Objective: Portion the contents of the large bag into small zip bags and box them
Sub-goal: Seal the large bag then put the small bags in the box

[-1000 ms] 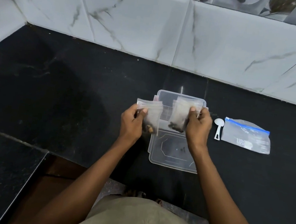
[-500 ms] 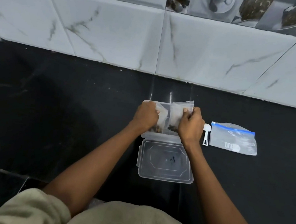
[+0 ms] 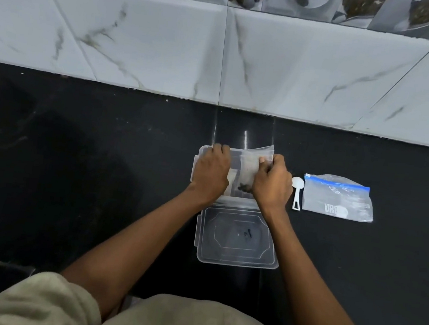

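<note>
Black polished table (image 3: pixel 61 172), meeting a wall of white marbled tiles (image 3: pixel 141 43) along its far edge; a strip of picture tiles (image 3: pixel 344 4) above. Wide bare stretch of table on the left, a narrower one on the far right.

Clear box (image 3: pixel 201 151) set mid-table, just short of the wall, its lid (image 3: pixel 237 239) lying flat right in front, nearly touching the box's near rim. A few dark specks on the lid's middle.

Left hand (image 3: pixel 211 172) down inside the box's left half, fingers curled over the far rim side, pressing a small bag (image 3: pixel 231 181) low — only a pale sliver showing beside the palm; whether gripped or merely pressed, cannot tell. Right hand (image 3: pixel 272 181) pinching a second small bag (image 3: pixel 252 166) by its right edge, thumb on the front, the bag upright in the box's right half with its top edge poking above the rim and dark bits gathered at the bottom.

White scoop (image 3: pixel 297 191) on the table just right of the right hand, bowl away, handle toward the person. Large bag (image 3: pixel 336 197) with blue zip strip lying flat beside the scoop, close but apart — looking nearly empty.

Beige sleeve (image 3: pixel 34 302) and garment along the near edge of view.
</note>
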{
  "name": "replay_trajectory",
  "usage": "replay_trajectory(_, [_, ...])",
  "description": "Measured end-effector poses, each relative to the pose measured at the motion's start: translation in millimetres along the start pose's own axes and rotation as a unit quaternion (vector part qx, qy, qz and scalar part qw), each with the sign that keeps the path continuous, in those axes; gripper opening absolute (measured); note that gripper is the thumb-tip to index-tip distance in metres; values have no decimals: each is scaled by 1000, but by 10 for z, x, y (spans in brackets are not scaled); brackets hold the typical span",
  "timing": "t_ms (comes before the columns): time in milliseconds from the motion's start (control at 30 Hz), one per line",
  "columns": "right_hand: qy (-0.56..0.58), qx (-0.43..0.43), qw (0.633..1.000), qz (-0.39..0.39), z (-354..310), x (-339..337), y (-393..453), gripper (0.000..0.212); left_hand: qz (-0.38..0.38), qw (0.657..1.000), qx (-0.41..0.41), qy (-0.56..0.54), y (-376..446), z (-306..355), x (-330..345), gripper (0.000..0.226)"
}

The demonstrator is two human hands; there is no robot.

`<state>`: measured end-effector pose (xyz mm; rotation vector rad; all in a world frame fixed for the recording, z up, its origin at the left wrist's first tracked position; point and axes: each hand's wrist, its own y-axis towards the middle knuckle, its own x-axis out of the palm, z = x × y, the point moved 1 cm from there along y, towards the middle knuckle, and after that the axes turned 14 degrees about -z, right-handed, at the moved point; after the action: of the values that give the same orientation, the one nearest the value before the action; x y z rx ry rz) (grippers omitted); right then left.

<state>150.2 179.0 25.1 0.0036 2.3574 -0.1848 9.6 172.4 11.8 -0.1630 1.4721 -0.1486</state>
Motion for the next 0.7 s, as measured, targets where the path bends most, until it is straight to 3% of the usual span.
replay_trajectory(100, [-11, -2, 1000, -2, 0, 11, 9, 25, 36, 997, 41, -46, -45, -27, -82, 38])
replay_trajectory(167, [-18, -3, 1000, -3, 4, 20, 15, 25, -43, 987, 91, -126, -77, -35, -98, 21])
replay_trajectory(233, [-27, 2, 1000, -6, 6, 18, 17, 26, -157, 972, 108, -137, -113, -31, -57, 15])
replay_trajectory(300, [-29, 4, 1000, -10, 7, 16, 20, 26, -205, 969, 82, -106, -143, -56, -1, 23])
replay_trajectory(400, [-49, 6, 999, -23, 0, 10, 32, 23, -204, 975, 60, -63, -140, -58, 25, 39])
replay_trajectory(600, [-159, -1, 981, -106, -89, 12, 78, 35, -187, 978, 68, 58, -104, -27, 6, 39])
replay_trajectory(700, [-171, -3, 976, -138, -105, 45, 128, 31, -215, 970, 67, 92, -94, -56, 34, 45])
